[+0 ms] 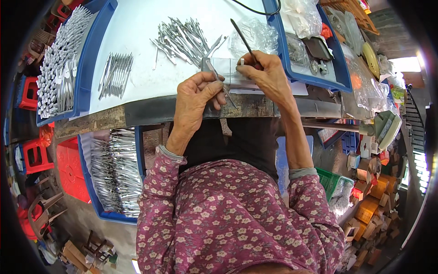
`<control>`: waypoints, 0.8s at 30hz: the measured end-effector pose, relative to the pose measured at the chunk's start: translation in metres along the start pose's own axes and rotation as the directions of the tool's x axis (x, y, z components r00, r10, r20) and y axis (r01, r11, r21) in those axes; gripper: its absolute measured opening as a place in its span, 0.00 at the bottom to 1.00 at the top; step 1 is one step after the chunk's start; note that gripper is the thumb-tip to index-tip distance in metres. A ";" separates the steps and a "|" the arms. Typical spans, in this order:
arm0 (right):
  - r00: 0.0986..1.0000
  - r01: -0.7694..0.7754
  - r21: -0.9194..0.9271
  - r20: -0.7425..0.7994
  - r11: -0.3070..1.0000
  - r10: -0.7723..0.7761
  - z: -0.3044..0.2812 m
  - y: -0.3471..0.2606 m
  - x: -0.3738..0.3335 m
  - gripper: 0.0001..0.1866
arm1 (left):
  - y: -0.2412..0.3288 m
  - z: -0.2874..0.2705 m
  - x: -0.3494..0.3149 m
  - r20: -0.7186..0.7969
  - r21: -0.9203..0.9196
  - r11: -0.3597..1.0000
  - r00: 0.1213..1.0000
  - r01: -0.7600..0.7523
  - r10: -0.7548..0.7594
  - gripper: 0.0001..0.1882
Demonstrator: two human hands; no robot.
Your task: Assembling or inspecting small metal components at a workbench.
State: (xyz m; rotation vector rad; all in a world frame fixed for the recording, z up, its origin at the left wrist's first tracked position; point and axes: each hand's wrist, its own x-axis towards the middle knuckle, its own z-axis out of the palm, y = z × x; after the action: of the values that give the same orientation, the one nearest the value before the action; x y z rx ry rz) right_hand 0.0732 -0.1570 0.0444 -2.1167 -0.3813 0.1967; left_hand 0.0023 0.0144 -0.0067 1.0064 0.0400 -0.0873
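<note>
The left grip [195, 95] is closed on a metal piece [208, 67], its narrow end jutting toward the person; the right grip [270, 75] pinches a dark rod [241, 33]. The piece looks light, stiff and rather slick, probably best held by its flat middle. A metal pile [181, 39] lies on the surface [143, 86] just beyond the left grip.

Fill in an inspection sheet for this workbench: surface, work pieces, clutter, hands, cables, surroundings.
Surface: white sheet over the worktable; front edge worn.
Job's things: loose pile of slender metal pieces; neat row of metal pieces; left blue tray, packed with more slender pieces.
Clutter: crumpled clear plastic beside the right blue tray.
Grips: left hand pinches a slim metal piece; right hand holds a thin dark rod.
Cables: black cable at the top.
Surroundings: red stool left, cardboard boxes right.
</note>
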 end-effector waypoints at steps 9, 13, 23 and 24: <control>0.994 -0.029 0.309 0.111 0.950 -0.006 0.012 -0.028 -0.027 0.09 | 0.000 0.003 -0.005 -0.035 -0.019 1.000 0.999 -0.020 0.019 0.08; 0.988 0.082 0.090 0.123 0.993 -0.093 0.018 -0.028 -0.035 0.14 | -0.002 0.000 -0.005 -0.073 -0.079 0.997 0.997 -0.009 0.004 0.08; 0.965 0.261 -0.032 -0.007 0.965 -0.262 0.033 -0.029 -0.043 0.13 | -0.005 -0.003 -0.006 -0.035 -0.163 0.987 0.999 0.002 -0.008 0.08; 0.951 0.309 -0.032 -0.023 0.951 -0.309 0.034 -0.028 -0.042 0.12 | -0.005 -0.003 -0.006 -0.032 -0.167 0.986 0.999 -0.001 -0.005 0.07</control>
State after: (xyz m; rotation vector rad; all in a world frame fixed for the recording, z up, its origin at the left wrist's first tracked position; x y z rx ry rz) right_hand 0.0181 -0.1304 0.0494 -2.0524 -0.6956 -0.0207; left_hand -0.0045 0.0143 -0.0121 0.8400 0.0770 -0.0679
